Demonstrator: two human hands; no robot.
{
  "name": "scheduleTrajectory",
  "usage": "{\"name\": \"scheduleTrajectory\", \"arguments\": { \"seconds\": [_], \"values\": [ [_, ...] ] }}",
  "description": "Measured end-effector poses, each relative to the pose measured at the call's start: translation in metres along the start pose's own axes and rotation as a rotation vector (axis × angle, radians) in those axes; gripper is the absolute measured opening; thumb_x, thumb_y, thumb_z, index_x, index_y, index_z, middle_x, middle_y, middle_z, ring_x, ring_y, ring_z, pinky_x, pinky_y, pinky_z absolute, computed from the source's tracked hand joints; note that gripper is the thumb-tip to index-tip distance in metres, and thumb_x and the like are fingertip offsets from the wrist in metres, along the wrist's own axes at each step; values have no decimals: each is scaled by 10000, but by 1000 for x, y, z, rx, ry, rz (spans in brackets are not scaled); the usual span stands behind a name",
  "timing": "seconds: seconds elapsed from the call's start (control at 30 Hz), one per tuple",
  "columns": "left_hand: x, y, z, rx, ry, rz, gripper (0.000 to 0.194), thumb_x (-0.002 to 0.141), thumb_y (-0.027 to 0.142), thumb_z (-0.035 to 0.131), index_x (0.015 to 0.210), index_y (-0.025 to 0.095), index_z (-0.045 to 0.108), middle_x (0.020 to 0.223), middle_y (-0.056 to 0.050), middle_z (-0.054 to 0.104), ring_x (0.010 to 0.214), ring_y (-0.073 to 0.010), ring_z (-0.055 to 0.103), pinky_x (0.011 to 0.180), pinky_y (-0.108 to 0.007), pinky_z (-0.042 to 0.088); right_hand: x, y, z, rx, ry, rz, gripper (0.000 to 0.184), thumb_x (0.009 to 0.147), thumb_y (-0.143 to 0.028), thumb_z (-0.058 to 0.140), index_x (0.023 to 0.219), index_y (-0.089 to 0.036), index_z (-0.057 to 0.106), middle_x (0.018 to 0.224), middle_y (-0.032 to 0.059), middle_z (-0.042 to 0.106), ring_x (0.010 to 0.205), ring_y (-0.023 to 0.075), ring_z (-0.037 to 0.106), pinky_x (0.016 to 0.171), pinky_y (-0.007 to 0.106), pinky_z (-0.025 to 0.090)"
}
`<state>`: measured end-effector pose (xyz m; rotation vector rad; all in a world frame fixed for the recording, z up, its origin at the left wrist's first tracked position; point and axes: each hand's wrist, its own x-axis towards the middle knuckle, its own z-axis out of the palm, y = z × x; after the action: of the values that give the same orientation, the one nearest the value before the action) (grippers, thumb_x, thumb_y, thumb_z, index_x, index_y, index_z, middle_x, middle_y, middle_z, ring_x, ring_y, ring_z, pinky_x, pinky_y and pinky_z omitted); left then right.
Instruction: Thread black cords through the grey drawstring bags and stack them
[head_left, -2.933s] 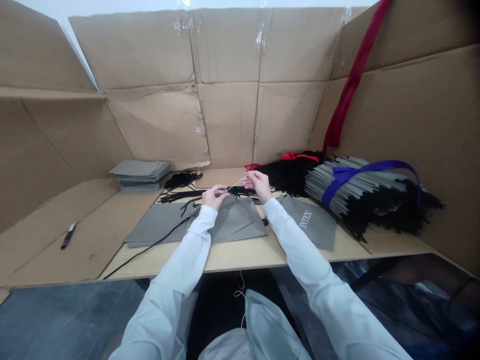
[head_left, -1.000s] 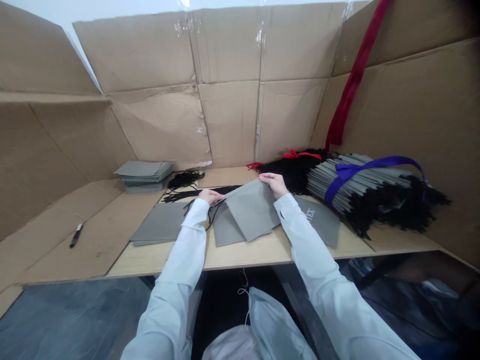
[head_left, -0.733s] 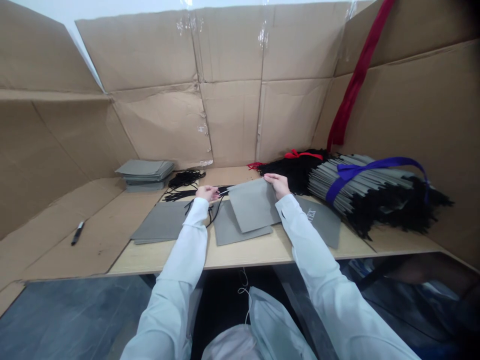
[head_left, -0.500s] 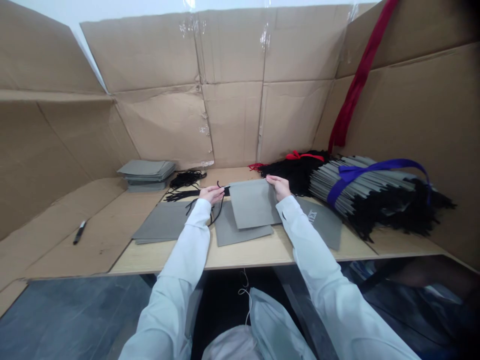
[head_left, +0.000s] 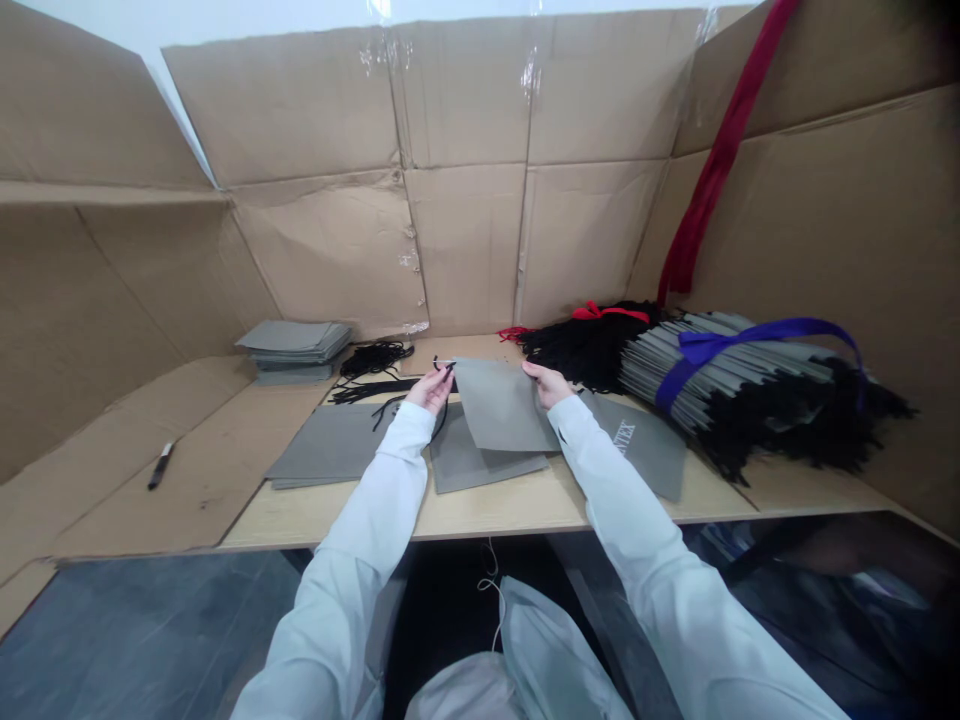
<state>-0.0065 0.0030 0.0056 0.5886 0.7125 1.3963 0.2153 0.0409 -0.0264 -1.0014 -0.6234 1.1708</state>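
A flat grey fabric pouch hangs between my hands above the table. My right hand pinches its top right corner. At the top left corner, my left hand is closed on a black cord, whose end dangles below the fingers. A thin pale rod or needle shows at those fingertips; whether it sits inside the pouch's top edge I cannot tell. Under the held pouch lies another grey pouch. To its left is a pile of grey pouches, and to its right a pouch with white lettering.
Black cords lie behind the left pile. A stack of grey pouches stands at the back left, a marker nearer. At right lie a cord bundle and pouches tied with purple ribbon. Cardboard walls surround the table.
My left hand has shifted slightly right and up, nearer the pouch's corner, and the pale rod now shows above its fingertips. My right hand has moved slightly left and down; the pouch has tilted.
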Motion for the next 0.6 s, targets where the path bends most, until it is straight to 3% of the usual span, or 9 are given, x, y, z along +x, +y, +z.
{"name": "scheduleTrajectory", "arguments": {
  "seconds": [0.13,0.23,0.33,0.43,0.6],
  "values": [
    [-2,1,3,-72,-8,-52,81,692,99,515,743,99,578,747,-76,634,845,-135,575,735,-210,481,-1,2,2,10,-16,48,78,519,-107,632,579,-135,592,554,15,593,591,126,558,621,273,482],
    [-1,2,2,7,-17,-5,87,652,144,579,731,108,578,731,-72,634,838,-147,578,744,-238,477,-2,0,3,10,67,-50,102,504,-96,636,588,-140,598,582,12,604,612,122,560,640,263,475],
    [3,0,-3,137,45,102,162,557,49,638,690,111,571,668,-41,626,777,-140,593,744,-250,476,-4,-4,4,-12,67,-143,119,502,-101,638,608,-146,608,605,5,614,634,118,561,660,256,464],
    [10,0,-12,163,114,181,141,549,12,633,627,95,549,610,-34,609,706,-123,599,724,-250,486,-7,-9,6,-43,-6,-143,65,552,-112,604,607,-144,612,620,13,619,640,110,557,655,244,454],
    [22,7,-26,198,171,224,69,590,35,609,597,77,556,558,-32,590,600,-90,587,687,-232,495,-10,-15,5,-112,-262,-101,131,587,-100,556,697,-136,616,637,19,611,619,88,542,602,206,434]
  ]
}}
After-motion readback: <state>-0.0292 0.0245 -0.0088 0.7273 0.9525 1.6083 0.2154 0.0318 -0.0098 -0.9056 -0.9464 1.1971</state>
